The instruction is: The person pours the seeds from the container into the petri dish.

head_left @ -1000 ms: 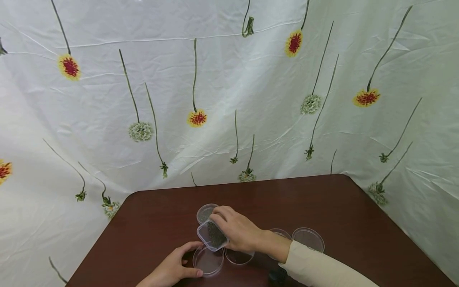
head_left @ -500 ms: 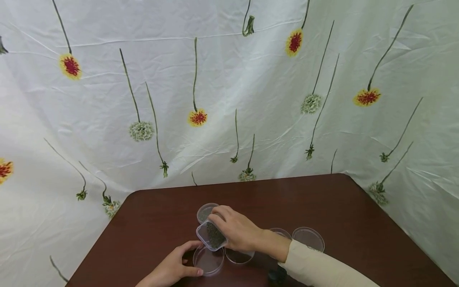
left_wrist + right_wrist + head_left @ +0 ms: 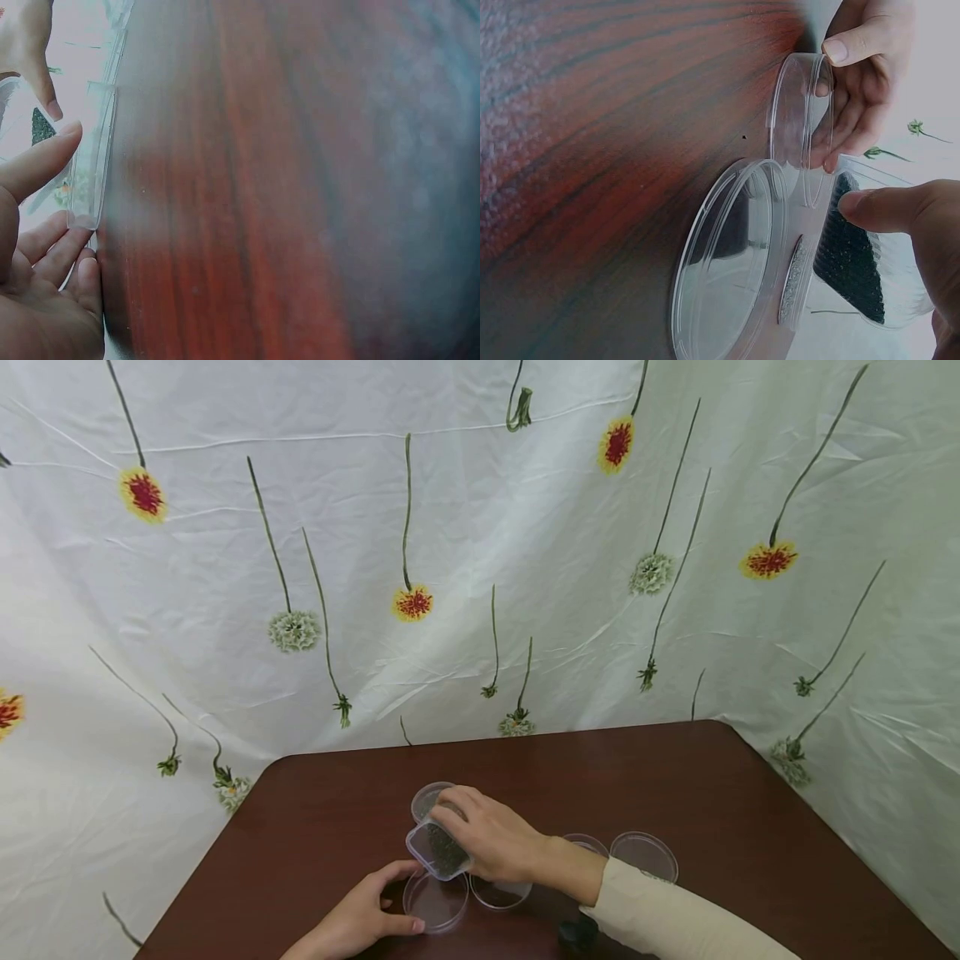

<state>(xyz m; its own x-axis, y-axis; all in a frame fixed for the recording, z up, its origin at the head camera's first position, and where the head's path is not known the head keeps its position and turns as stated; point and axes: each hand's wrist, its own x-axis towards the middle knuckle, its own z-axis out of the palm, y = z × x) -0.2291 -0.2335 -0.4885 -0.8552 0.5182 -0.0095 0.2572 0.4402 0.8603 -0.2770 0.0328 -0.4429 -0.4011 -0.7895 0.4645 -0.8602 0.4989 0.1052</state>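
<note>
My right hand (image 3: 497, 839) grips a clear squarish plastic tub (image 3: 911, 289) and tilts it over the near left dish. Dark fine grains (image 3: 847, 259) lie heaped along its lower side, partly behind my right thumb (image 3: 885, 210). Under the tub's corner, a clear round petri dish (image 3: 437, 903) rests on the table. My left hand (image 3: 358, 912) holds this dish by its rim, thumb on one side and fingers on the other. In the right wrist view the held dish (image 3: 799, 112) shows no heap of grains.
Another petri dish (image 3: 501, 896) stands right beside the held one. Behind the tub is a dish with a greyish layer of grains (image 3: 426, 800). Further dishes, one at the right (image 3: 645, 858), lie past my right forearm. A small dark object (image 3: 577, 935) sits near the sleeve.
The tub and my right fingers have shifted slightly left. My left hand keeps its hold on the dish, and the dishes stay in place.
</note>
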